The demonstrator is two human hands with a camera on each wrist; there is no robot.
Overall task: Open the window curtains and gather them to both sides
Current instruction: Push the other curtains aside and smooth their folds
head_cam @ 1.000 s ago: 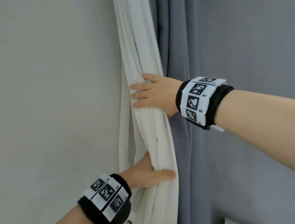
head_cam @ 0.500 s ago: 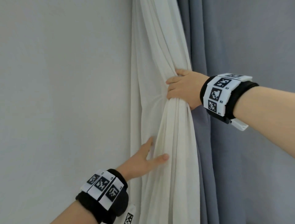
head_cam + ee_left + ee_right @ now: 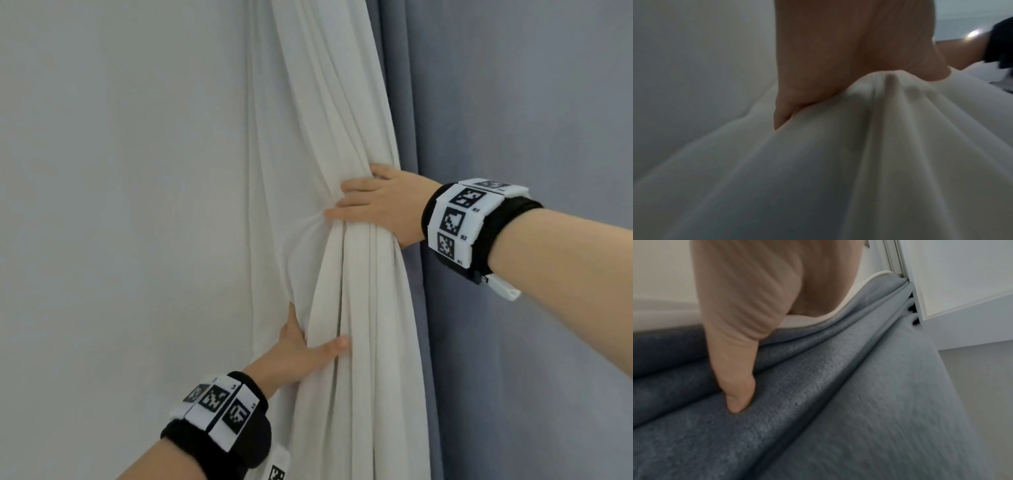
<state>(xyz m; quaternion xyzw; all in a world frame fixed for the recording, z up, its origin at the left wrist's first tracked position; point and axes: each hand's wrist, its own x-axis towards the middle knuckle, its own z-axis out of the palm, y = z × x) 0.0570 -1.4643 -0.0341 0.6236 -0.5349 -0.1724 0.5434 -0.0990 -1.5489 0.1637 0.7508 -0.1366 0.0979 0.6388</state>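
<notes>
A white curtain (image 3: 329,120) hangs bunched in the middle of the head view, with a grey-blue curtain (image 3: 513,102) beside it on the right. My right hand (image 3: 363,205) grips the white bunch at mid height, its fingers curled over the front. In the right wrist view its thumb (image 3: 735,399) presses into the grey-blue curtain (image 3: 838,402). Lower down, my left hand (image 3: 308,346) holds a fold of the white curtain, thumb across the front and fingers behind. The left wrist view shows white cloth (image 3: 838,162) draped over those fingers, hiding them.
A plain pale wall (image 3: 120,205) fills the left side. The grey-blue curtain covers everything on the right. In the right wrist view a white frame (image 3: 898,259) runs up where the grey-blue curtain meets a white panel (image 3: 962,280).
My right hand went from lying flat on the white curtain to gripping it as a bunch. My left hand let go, spread open, then took a fold again. The bunch now sits further right in view.
</notes>
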